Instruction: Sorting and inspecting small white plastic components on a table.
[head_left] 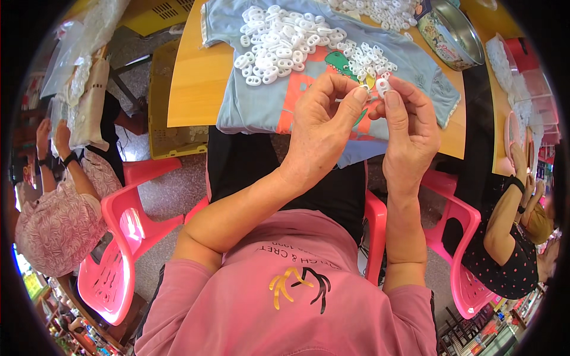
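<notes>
My left hand (326,121) pinches a small white plastic piece (365,88) between thumb and forefinger, mostly hidden by the fingertips. Close beside it, my right hand (409,127) grips a larger white oval piece with two holes (383,86), held upright. Both hands are above the near part of a light blue T-shirt (249,107) with a red and green print, spread on the table. On the shirt lie a large pile of white two-holed oval pieces (282,47) and, just beyond my fingers, a smaller pile of little white pieces (369,59).
The wooden table (193,83) ends just before my lap. A round open tin (449,37) stands at its far right, near another white heap (380,12). A yellow crate (160,118) is on the floor at left. Pink chairs (122,237) flank me; other people work on both sides.
</notes>
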`<state>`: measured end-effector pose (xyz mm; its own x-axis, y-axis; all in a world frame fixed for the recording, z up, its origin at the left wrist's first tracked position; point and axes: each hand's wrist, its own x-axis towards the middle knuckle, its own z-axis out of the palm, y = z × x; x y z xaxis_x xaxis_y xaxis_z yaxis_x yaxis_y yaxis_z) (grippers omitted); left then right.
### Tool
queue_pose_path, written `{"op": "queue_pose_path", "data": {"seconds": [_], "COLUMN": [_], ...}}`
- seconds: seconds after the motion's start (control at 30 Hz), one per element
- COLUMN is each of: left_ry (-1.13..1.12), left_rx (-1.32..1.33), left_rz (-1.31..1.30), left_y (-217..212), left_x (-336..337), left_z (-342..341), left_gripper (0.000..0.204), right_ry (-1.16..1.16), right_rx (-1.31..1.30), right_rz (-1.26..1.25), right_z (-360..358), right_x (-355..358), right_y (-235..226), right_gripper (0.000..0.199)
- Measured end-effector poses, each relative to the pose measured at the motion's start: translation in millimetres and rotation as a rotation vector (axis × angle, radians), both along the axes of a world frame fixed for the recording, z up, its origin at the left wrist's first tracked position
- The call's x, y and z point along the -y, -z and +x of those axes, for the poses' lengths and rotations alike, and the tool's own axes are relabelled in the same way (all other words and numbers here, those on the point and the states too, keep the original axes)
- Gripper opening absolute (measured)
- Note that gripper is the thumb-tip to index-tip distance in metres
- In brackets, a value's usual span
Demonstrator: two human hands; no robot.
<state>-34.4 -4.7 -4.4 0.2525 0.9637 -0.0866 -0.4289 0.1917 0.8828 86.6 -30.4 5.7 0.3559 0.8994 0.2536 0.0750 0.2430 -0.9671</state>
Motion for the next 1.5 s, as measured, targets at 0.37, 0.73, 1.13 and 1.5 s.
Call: {"op": "queue_pose_path", "data": {"seconds": [0.37,0.73,1.13,1.5], "left_ry": [0.011,-0.001,-0.052,0.185], "left_rx": [0.038,0.258,0.201,0.024], "left_rz": [-0.037,0.286,0.266,0.506], "left_y": [-2.8,16.6,21.7,10.7], "left_x": [0.6,-2.9,-1.8,-7.8], "left_z": [1.0,4.3,2.7,-19.4], "left_gripper": [0.016,0.01,0.011,0.029], "right_ry": [-0.035,-0.049,-0.106,-0.404], "right_rx": [0.081,-0.024,-0.221,-0.624], "right_rz": [0.006,0.057,-0.021,-0.199], "right_z": [-1.1,-8.0,-17.0,-9.6], "right_x": [-1.0,3.0,-0.7,5.8], "right_y": [4.2,2.3,5.0,-13.3], "right_gripper": [0.017,0.015,0.018,0.055]}}
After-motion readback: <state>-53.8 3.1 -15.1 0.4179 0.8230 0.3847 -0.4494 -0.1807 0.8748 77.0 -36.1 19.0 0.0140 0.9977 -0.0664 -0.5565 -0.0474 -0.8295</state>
